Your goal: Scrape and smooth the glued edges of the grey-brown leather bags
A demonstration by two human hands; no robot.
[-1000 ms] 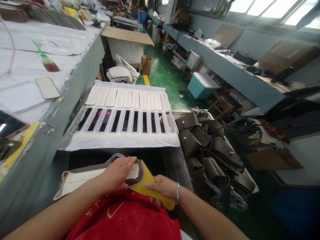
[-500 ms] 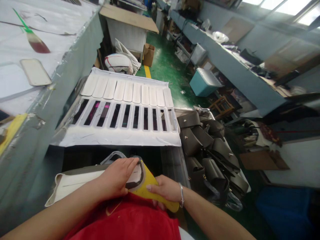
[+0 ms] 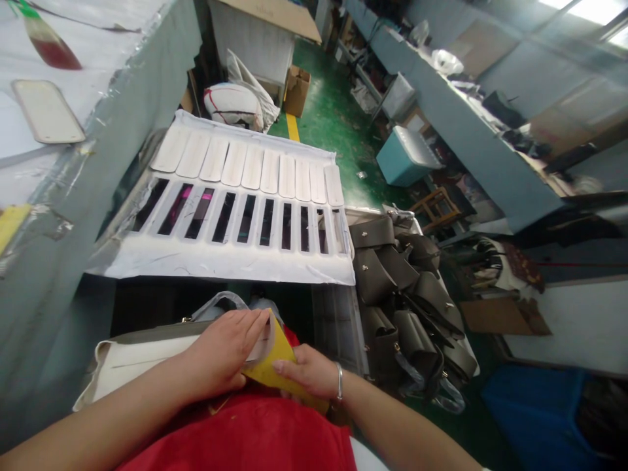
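In front of the red apron point(image 3: 255, 432), my right hand point(image 3: 311, 371) grips a curved yellow sheet point(image 3: 275, 358), thumb on top and the other fingers underneath. My left hand point(image 3: 220, 353) is closed over a small white piece point(image 3: 259, 347) lying against the yellow sheet; its fingers are pressed together and hide most of that piece. Under my left forearm lies a cream-white bag point(image 3: 142, 360) with a dark grey-green edge. A clear-wrapped handle point(image 3: 220, 299) rises behind my left hand.
Ahead, a slotted white board point(image 3: 235, 260) carries a row of white strips point(image 3: 235, 163). Dark bags point(image 3: 412, 281) fill a crate on the right. At left, a white panel point(image 3: 49, 111) and a red-filled bottle point(image 3: 52, 46) lie on the table. A blue bin point(image 3: 534, 405) stands lower right.
My right hand and the yellow sheet have shifted slightly left, and less of the white piece's dark edge shows. The view has tilted down and turned a little.
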